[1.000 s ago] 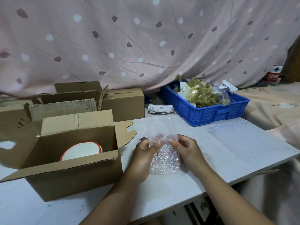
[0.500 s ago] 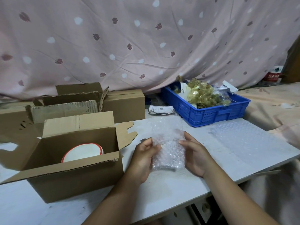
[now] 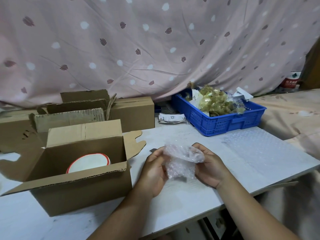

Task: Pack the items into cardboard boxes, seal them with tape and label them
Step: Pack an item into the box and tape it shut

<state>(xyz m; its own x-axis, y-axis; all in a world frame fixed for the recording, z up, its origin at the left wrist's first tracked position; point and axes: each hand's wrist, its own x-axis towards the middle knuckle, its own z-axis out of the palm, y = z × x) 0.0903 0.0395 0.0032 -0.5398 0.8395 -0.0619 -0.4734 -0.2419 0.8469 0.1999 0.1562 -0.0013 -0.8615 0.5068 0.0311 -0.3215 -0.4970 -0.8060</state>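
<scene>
Both hands hold a crumpled piece of clear bubble wrap [image 3: 181,161] just above the white table [image 3: 181,201]. My left hand [image 3: 154,172] grips its left side and my right hand [image 3: 210,166] grips its right side, with the top folded over. What the wrap encloses is hidden. To the left stands an open cardboard box [image 3: 81,186] with its flaps spread, holding a white round item with a red rim [image 3: 88,162].
Several more cardboard boxes [image 3: 131,113] stand behind the open one. A blue plastic crate [image 3: 223,122] of packaged items sits at the back right. A flat bubble wrap sheet [image 3: 263,148] lies on the table's right side. A small white packet [image 3: 171,118] lies beside the crate.
The bubble wrap went from a flat upright strip to a crumpled bundle, its top folded down over the rest. Both hands shifted from its lower edge to its sides.
</scene>
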